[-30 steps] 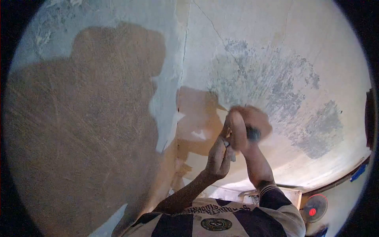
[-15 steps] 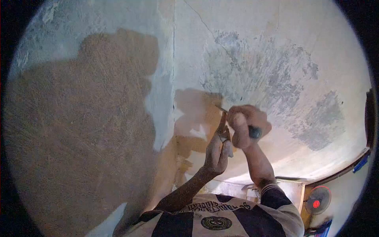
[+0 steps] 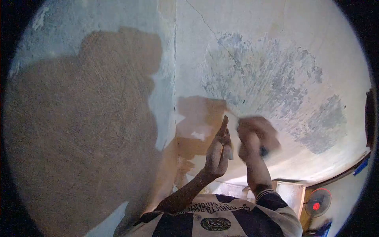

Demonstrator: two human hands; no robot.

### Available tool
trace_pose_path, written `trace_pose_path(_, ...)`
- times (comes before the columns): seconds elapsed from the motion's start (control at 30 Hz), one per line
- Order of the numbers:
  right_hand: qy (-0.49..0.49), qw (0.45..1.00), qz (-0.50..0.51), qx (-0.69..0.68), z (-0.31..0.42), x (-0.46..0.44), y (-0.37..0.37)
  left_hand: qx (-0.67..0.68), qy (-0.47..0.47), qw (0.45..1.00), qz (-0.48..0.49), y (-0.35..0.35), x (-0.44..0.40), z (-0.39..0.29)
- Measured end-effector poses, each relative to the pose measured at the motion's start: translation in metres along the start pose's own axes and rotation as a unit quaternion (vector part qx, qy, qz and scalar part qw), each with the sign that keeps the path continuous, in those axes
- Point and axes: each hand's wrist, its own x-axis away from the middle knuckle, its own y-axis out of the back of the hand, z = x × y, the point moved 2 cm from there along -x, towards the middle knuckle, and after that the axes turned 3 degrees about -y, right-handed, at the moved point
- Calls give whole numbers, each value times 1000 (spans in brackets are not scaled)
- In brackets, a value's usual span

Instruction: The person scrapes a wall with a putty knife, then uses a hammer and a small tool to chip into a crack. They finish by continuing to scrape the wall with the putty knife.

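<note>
My right hand (image 3: pixel 258 138), smeared by motion, is closed around a scraper. Its dark handle end (image 3: pixel 263 150) pokes out below the fist, and a thin, blurred blade seems to point up and left near the wall. My left hand (image 3: pixel 219 152) is raised beside it with the fingers stretched upward and the palm side turned toward the right hand. Something pale shows at the palm side of the left hand; I cannot make out what it is. A small gap separates the hands. Behind them the pale wall (image 3: pixel 252 79) carries rough grey smears.
A wall corner (image 3: pixel 175 79) runs vertically left of the hands. My large shadow (image 3: pixel 79 130) covers the left wall. A thin crack (image 3: pixel 201 17) crosses the upper wall. At the lower right are a fan (image 3: pixel 317 202) with a red rim and a wooden-edged panel (image 3: pixel 290 189).
My right hand has moved right and slightly down with the scraper, away from the left fingertips that its blade was close to. My left hand has stayed nearly in place.
</note>
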Motion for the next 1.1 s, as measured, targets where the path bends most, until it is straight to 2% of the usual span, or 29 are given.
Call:
trace_pose_path(0.07,-18,999,-30,-16,-20,9,-17,6,11,1000,-19,-3,9,8)
trace_pose_path(0.13,-18,1000,-2,-4,-10,20,-5,85,26,996,-19,1,15,29)
trace_pose_path(0.17,0,1000,-2,-14,-2,20,-2,171,53,984,-3,5,21,45)
trace_pose_path(0.23,36,999,0,-36,13,21,4,199,46,979,5,9,21,48)
trace_pose_path(0.33,140,979,5,-146,-7,2,-11,57,-45,997,-9,7,0,20)
trace_pose_path(0.37,99,994,-2,-45,-4,3,-7,28,-66,997,-15,5,-3,16)
trace_pose_path(0.4,50,997,-10,57,6,13,3,25,-65,997,-17,2,1,15)
trace_pose_path(0.5,34,999,-1,18,0,26,17,64,-50,996,-21,0,-4,21)
trace_pose_path(0.6,161,978,-21,-129,-12,4,-6,94,10,996,-4,-6,10,27)
trace_pose_path(0.67,21,998,-49,17,-8,17,1,99,50,994,12,-8,17,31)
trace_pose_path(0.7,4,999,-33,41,-5,21,9,94,48,994,14,-7,15,31)
trace_pose_path(0.77,38,998,36,-35,-6,17,27,65,-4,998,0,-6,8,25)
trace_pose_path(0.8,42,998,28,-43,-10,14,24,52,-26,998,-6,-5,5,23)
trace_pose_path(0.87,146,978,-53,-141,-13,7,-3,39,-34,999,-8,-4,0,18)
trace_pose_path(0.93,96,988,-69,-97,-18,14,4,32,-37,999,-9,-4,-1,17)
trace_pose_path(1.0,-14,993,-11,116,-6,32,15,20,-50,998,-16,-4,0,17)
trace_pose_path(1.03,-23,986,26,165,0,37,21,17,-59,998,-20,-5,0,17)
trace_pose_path(1.07,15,989,30,144,1,36,19,12,-65,998,-23,-5,0,17)
trace_pose_path(1.1,76,997,-17,-12,-9,24,8,6,-70,997,-27,-6,1,16)
